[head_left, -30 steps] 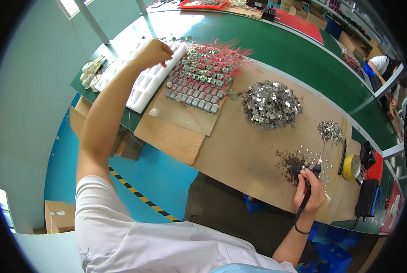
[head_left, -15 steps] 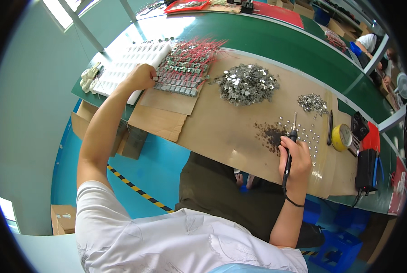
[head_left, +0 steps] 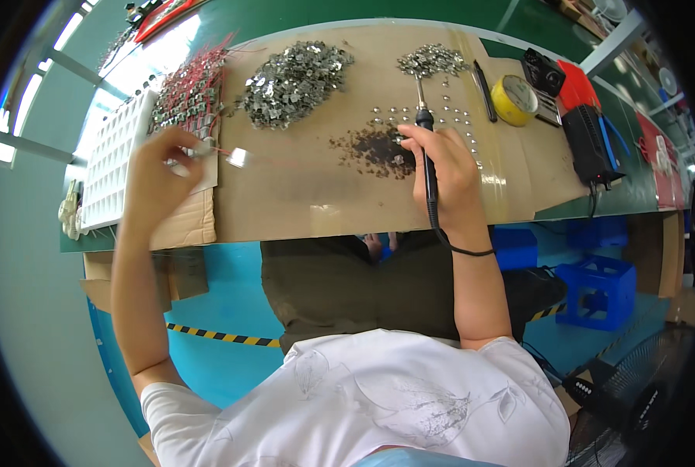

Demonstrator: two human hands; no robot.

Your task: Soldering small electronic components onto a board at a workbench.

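Note:
My right hand (head_left: 450, 167) is closed round a black soldering iron (head_left: 430, 180), its metal tip pointing away from me toward a heap of small shiny metal parts (head_left: 433, 59). Below the tip are loose rows of small silvery beads (head_left: 462, 122) and a patch of dark brown crumbs (head_left: 374, 150). My left hand (head_left: 168, 167), blurred, pinches a small part with a red wire; a bright square metal piece (head_left: 238, 158) shows at its right. Just beyond that hand are rows of metal parts with red wires (head_left: 188, 97), next to a white tray with pockets (head_left: 118, 159).
A large pile of metal pieces (head_left: 294, 82) sits on the brown board (head_left: 285, 194). To the right are a black pen-like tool (head_left: 485, 92), yellow tape (head_left: 514, 101) and a black box with a cord (head_left: 591, 144). A blue stool (head_left: 596, 292) stands below.
My left hand has come away from the rows of parts, nearer to me, with a wired metal part in it. My right hand still holds the soldering iron. The view has turned rightward.

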